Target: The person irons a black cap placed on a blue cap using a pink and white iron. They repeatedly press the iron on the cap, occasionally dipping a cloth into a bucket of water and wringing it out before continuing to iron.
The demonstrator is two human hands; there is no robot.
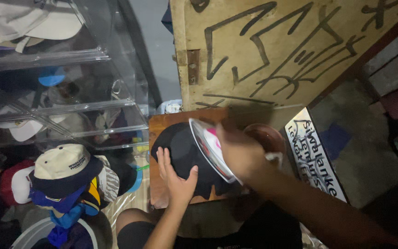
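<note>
My left hand [177, 177] lies flat, fingers spread, pressing on the black cap [184, 157]. The cap rests on the small wooden table [156, 129], directly under this grip.

My right hand [241, 154] is closed around the handle of a clothes iron [210, 147]. The iron has a white body with a pink patch and stands tilted, its soleplate against the right side of the cap, just beside my left grip. The hand is blurred; the exact finger positions cannot be told.

Beyond the right grip, a round reddish-brown bowl [269, 137] sits at the table's edge. To the right of that grip, a long rectangular sign [316, 159], white with dark lettering and a dark border, lies slanted on the floor. Above both grips, a tan wooden board [277, 46] with black painted line marks stands upright.

To the left of the left grip, a stack of caps [65, 177] is piled up, topped by a cream cap with a dark brim. Further left and above, clear plastic shelves [61, 87] hold more caps.
</note>
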